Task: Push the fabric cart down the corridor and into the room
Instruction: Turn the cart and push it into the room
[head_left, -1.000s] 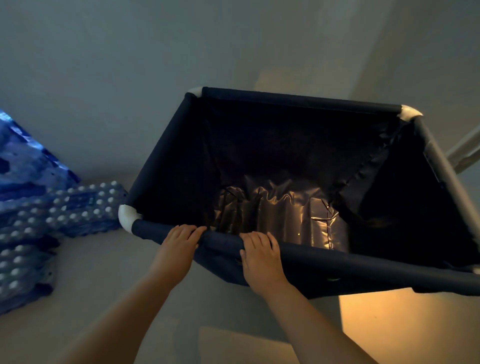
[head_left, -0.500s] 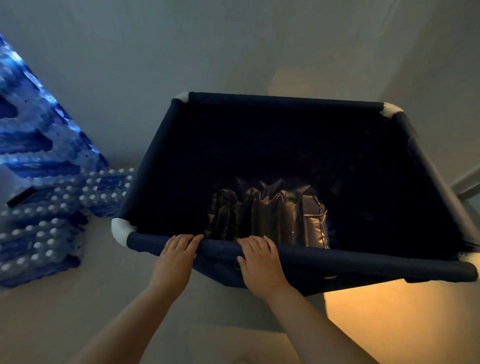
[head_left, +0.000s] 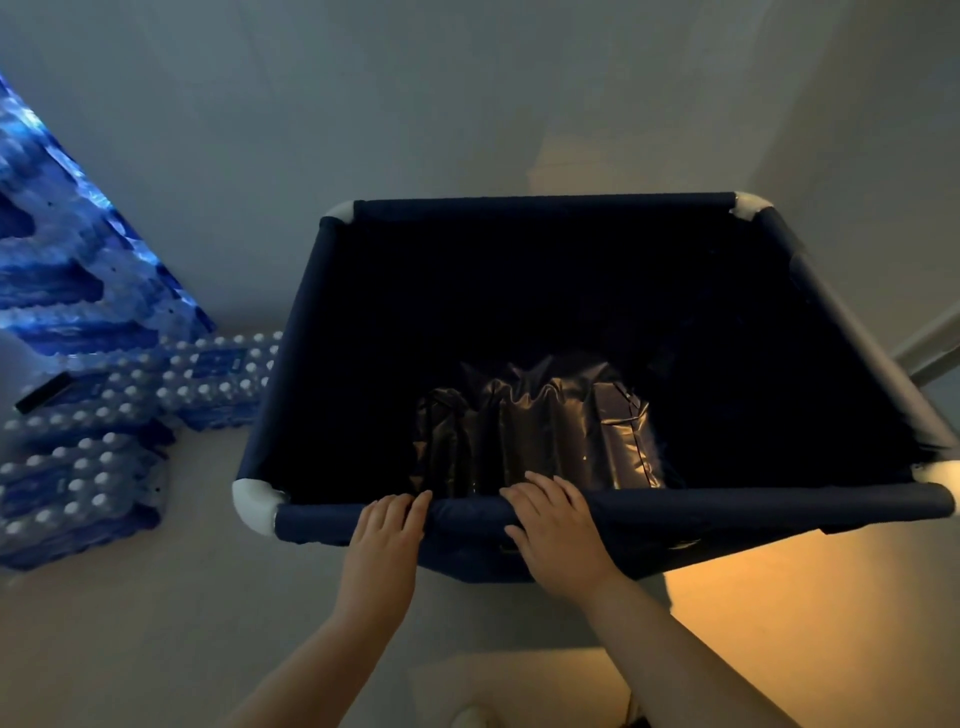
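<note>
The dark navy fabric cart (head_left: 779, 512) fills the middle of the view, its square frame showing white corner joints. Shiny black plastic (head_left: 535, 426) lies crumpled at the bottom of its dim interior. My left hand (head_left: 387, 535) and my right hand (head_left: 558, 530) both grip the near top rail, fingers curled over it, left of the rail's middle and about a hand's width apart.
Shrink-wrapped packs of water bottles (head_left: 83, 415) are stacked on the floor and against the wall at the left, close to the cart's left side. A pale wall rises ahead. A door frame edge (head_left: 930, 353) shows at the right. Warm light falls on the floor at lower right.
The cart has straightened, its rim squarer to me. The bottle packs have shifted right and nearer in view. Both hands keep their hold on the rail.
</note>
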